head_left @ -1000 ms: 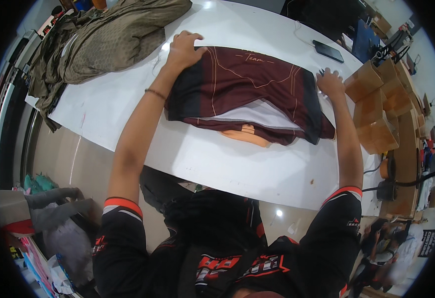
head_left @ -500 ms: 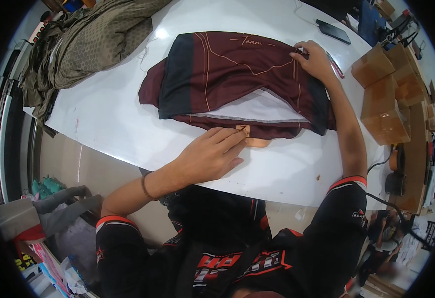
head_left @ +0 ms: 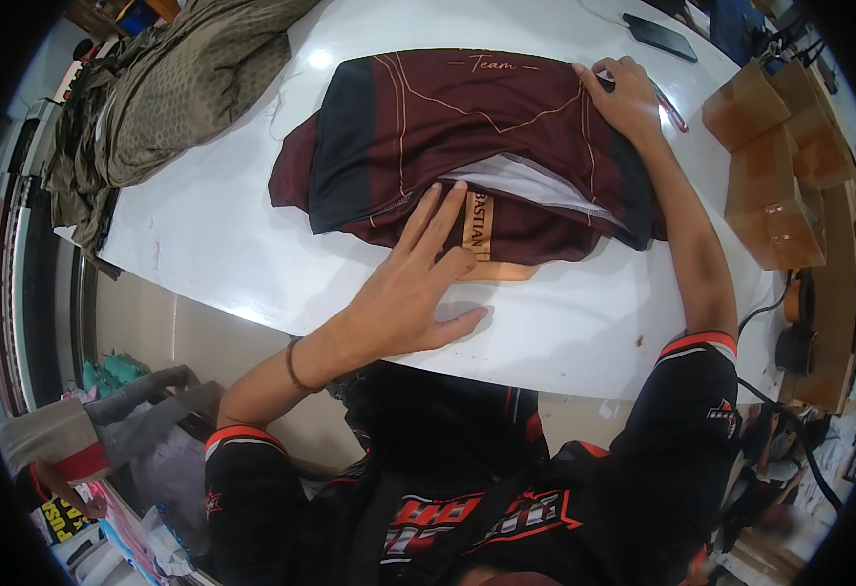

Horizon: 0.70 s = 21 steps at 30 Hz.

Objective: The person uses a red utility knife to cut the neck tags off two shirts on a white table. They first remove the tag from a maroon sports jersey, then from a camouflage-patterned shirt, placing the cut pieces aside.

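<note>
On the white table [head_left: 213, 264] lies a folded maroon jersey [head_left: 486, 98] with dark grey side panels and thin gold lines. Its upper layer bows up along the near side, and pale inner fabric [head_left: 535, 181] shows in the gap. My left hand [head_left: 403, 288] reaches over the near edge, two fingers stretched out and touching the cloth at the gap, thumb spread apart. Beside those fingers is a tan printed patch [head_left: 479, 225]. A tan strip [head_left: 496, 272] peeks out under the near edge. My right hand [head_left: 628, 103] rests on the jersey's far right corner, thumb and forefinger apart.
An olive patterned cloth heap [head_left: 179, 107] covers the table's far left. A phone [head_left: 660, 37] and a pen [head_left: 672, 110] lie at the far right. Cardboard boxes [head_left: 774, 205] stand along the right edge, with a black cable [head_left: 799, 430] nearer me.
My left hand has moved forward over the near edge, its fingers stretching toward the gap. The upper layer's gap has narrowed, and more of the tan patch shows. My right hand stays at the corner.
</note>
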Available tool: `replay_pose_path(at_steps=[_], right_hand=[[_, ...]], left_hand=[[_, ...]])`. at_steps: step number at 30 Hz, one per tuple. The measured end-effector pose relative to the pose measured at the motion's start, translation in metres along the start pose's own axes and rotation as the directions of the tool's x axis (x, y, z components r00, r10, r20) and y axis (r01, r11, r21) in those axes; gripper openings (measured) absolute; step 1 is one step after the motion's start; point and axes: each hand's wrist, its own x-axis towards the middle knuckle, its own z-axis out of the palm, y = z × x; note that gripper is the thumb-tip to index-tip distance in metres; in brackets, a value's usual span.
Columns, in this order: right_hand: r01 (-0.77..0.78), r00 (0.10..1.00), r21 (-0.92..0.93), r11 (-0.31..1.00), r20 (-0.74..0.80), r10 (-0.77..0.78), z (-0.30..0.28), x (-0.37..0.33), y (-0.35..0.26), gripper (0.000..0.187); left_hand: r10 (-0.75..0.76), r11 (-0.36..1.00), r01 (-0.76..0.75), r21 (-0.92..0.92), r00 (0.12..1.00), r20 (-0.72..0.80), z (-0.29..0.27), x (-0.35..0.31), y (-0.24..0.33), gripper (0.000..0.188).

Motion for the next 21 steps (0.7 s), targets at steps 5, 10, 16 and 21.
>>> replay_pose_path(at_steps=[5,10,16,21], right_hand=[[-0.018,0.999,0.032,0.999,-0.032,0.019,0.003,0.0,0.006,0.043],[-0.08,0.996,0.089,0.993,-0.019,0.082,0.007,0.001,0.01,0.039],[-0.123,0.991,0.226,0.966,-0.029,0.133,0.005,-0.001,0.008,0.04],[-0.205,0.979,0.256,0.945,0.055,0.198,0.003,0.005,0.014,0.047]], left_hand=[[-0.014,1.0,0.013,0.025,1.0,0.017,-0.003,0.007,-0.002,0.039],[-0.059,0.992,0.06,0.108,0.998,-0.013,-0.011,0.011,0.002,0.041],[0.011,0.999,-0.003,0.052,0.988,-0.153,-0.034,0.012,-0.011,0.032],[-0.236,0.969,0.209,-0.135,0.943,-0.234,-0.06,0.022,-0.018,0.018]])
